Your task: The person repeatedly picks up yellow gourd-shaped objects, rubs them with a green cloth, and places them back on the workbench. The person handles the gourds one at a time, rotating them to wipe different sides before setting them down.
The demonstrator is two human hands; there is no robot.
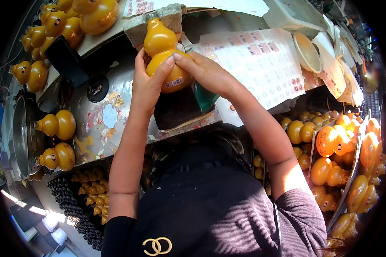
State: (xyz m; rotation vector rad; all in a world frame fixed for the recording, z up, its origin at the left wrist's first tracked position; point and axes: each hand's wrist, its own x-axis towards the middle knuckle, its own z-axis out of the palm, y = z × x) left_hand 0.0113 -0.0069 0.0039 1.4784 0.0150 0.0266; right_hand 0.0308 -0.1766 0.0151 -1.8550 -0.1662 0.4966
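Observation:
Both of my hands hold one gourd-shaped bottle point(161, 47) full of orange liquid, above a worn metal worktable point(103, 124). My left hand point(148, 81) wraps the bottle's lower bulb from the left. My right hand point(203, 70) presses its fingertips on the lower bulb from the right, next to a small white sticker point(174, 82) near the bottle's base. The bottle stands neck up, its top against a folded cloth point(156, 19).
A sheet of small stickers point(261, 64) lies right of the bottle. Two filled bottles point(58, 139) lie on the table at left, more fill the top-left shelf point(68, 21). Crates of filled bottles point(343, 158) stand at right; dark caps point(75, 210) lower left.

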